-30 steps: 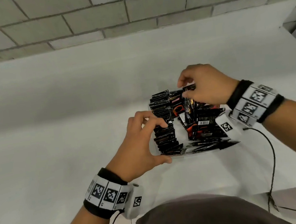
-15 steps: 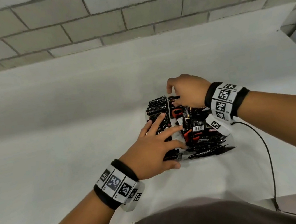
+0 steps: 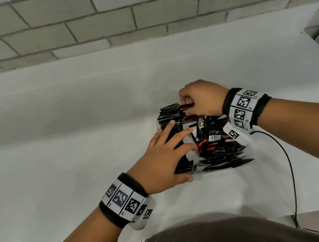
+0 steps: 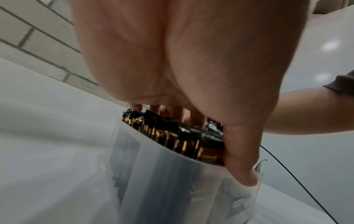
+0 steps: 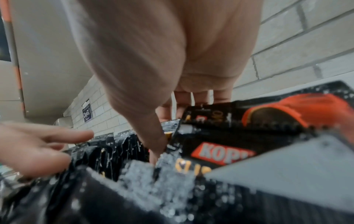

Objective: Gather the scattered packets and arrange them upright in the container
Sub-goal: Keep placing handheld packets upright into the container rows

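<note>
Packets [image 3: 216,137] fill the container [image 4: 172,189]; right hand [image 3: 202,101] seemingly pinches one.

The right hand [image 5: 162,60] reaches down among black packets [image 5: 220,145], its thumb [image 5: 155,141] pushed between an upright row and a tilted packet [image 5: 249,121] with an orange mark. The left hand [image 5: 32,145] lies with fingers straight on the row's tops. Behind is a brick wall [image 5: 296,45] with a small sign [image 5: 87,113].

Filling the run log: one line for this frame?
left hand: flat on packet row | right hand: pinching packet | container: partly sorted
</note>
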Action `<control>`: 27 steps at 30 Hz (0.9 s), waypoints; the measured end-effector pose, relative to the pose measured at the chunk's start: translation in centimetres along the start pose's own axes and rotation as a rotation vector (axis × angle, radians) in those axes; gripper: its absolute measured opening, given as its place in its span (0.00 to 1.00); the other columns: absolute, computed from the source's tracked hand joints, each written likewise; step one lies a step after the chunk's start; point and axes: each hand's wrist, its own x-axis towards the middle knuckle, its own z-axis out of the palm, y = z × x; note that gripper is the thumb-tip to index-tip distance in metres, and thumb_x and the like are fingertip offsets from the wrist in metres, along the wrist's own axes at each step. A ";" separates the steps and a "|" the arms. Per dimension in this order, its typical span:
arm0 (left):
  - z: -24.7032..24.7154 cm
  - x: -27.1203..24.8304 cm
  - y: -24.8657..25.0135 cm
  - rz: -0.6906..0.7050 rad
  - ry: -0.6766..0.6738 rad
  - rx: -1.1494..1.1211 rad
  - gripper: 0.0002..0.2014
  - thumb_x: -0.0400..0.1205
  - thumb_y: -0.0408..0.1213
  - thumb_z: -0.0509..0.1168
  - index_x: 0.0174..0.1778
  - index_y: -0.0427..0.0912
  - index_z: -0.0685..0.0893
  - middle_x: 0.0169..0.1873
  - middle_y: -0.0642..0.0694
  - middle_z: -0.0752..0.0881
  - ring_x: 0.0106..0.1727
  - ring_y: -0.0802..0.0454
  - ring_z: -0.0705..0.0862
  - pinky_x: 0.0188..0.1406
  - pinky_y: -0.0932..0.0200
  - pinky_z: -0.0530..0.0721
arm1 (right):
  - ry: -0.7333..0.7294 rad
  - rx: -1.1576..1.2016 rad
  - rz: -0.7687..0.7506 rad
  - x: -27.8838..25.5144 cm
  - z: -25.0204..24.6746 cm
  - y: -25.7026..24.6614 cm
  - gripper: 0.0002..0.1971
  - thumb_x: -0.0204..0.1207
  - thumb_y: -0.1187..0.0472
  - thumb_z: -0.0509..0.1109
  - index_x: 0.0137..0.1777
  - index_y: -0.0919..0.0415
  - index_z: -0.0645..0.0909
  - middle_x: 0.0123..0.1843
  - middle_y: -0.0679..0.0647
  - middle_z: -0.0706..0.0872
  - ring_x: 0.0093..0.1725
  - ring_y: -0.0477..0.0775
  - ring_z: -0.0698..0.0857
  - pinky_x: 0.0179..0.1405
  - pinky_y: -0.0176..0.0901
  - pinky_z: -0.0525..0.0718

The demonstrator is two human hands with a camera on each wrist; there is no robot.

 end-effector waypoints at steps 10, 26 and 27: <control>-0.2 -0.6 -0.5 -0.020 0.053 -0.042 0.34 0.78 0.64 0.72 0.79 0.63 0.71 0.89 0.63 0.50 0.89 0.49 0.31 0.87 0.43 0.37 | 0.097 0.052 -0.079 -3.2 -4.0 -0.5 0.10 0.73 0.50 0.79 0.50 0.50 0.84 0.46 0.44 0.82 0.46 0.48 0.82 0.50 0.49 0.83; 0.2 -0.6 -0.9 -0.092 -0.032 -0.002 0.33 0.83 0.65 0.64 0.85 0.62 0.66 0.90 0.63 0.45 0.88 0.46 0.27 0.88 0.37 0.39 | -0.441 -0.548 -0.268 -4.6 1.6 -2.9 0.30 0.71 0.43 0.69 0.71 0.57 0.78 0.63 0.53 0.78 0.63 0.54 0.74 0.65 0.48 0.70; 0.2 -0.6 -0.8 -0.091 -0.033 -0.001 0.33 0.83 0.66 0.64 0.85 0.62 0.66 0.90 0.63 0.45 0.88 0.46 0.27 0.88 0.37 0.39 | -0.457 -0.571 -0.278 -4.7 1.8 -2.9 0.30 0.71 0.42 0.68 0.70 0.56 0.79 0.64 0.53 0.78 0.63 0.53 0.73 0.64 0.48 0.70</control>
